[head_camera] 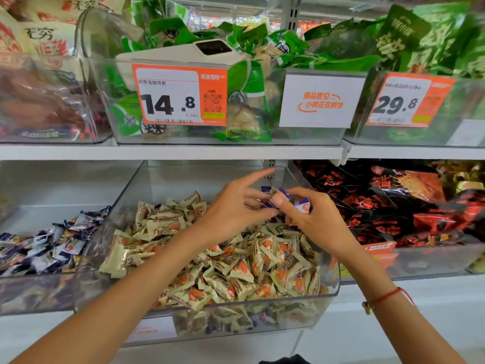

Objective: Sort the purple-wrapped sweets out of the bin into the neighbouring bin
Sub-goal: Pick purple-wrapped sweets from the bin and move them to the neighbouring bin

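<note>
**Both hands on purple sweets over the middle bin**

The left hand (236, 206) and right hand (312, 219) meet above the far right corner of the clear bin (262, 311) of cream sweets (236, 269). Between them they pinch a small cluster of purple sweets (283, 199); the left forefinger points up, free. The right hand curls round a white-and-purple one. The neighbouring bin (26, 292), to the left, holds more purple sweets along its near edge.
</note>
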`<state>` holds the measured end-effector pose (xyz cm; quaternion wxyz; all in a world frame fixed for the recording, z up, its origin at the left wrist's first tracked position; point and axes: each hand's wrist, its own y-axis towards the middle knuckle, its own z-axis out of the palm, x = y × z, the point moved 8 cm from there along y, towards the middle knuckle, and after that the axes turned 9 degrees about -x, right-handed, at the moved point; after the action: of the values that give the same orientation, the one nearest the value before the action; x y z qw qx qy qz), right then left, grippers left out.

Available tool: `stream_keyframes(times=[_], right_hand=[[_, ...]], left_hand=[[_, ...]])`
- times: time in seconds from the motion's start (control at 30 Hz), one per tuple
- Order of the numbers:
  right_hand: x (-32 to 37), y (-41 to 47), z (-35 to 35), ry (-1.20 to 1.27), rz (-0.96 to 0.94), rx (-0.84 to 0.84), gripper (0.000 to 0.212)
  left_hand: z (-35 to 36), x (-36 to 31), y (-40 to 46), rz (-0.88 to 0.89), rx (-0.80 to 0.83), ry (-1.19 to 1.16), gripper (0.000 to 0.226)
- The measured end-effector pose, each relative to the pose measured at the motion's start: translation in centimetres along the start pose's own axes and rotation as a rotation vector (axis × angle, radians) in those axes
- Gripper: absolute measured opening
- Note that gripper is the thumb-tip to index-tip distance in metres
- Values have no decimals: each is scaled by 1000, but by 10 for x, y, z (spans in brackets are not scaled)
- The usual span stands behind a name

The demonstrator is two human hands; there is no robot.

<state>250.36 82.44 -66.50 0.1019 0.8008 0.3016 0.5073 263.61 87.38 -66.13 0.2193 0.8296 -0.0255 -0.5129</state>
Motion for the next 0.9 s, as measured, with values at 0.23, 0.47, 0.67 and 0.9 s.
stream_keyframes(times=[0.23,0.47,0.67,0.9], right_hand=[[-8,3,-6,-10,40,-105,24],[-5,1,-16,152,27,-210,25],[-2,-3,-22,119,-7,-275,20],[0,-4,-21,102,-29,-255,20]], left_hand=[[3,19,12,-86,-23,160,46],[58,56,11,-91,442,674,59],[57,52,15,-105,388,712,57],[-54,41,16,-155,-9,924,53]])
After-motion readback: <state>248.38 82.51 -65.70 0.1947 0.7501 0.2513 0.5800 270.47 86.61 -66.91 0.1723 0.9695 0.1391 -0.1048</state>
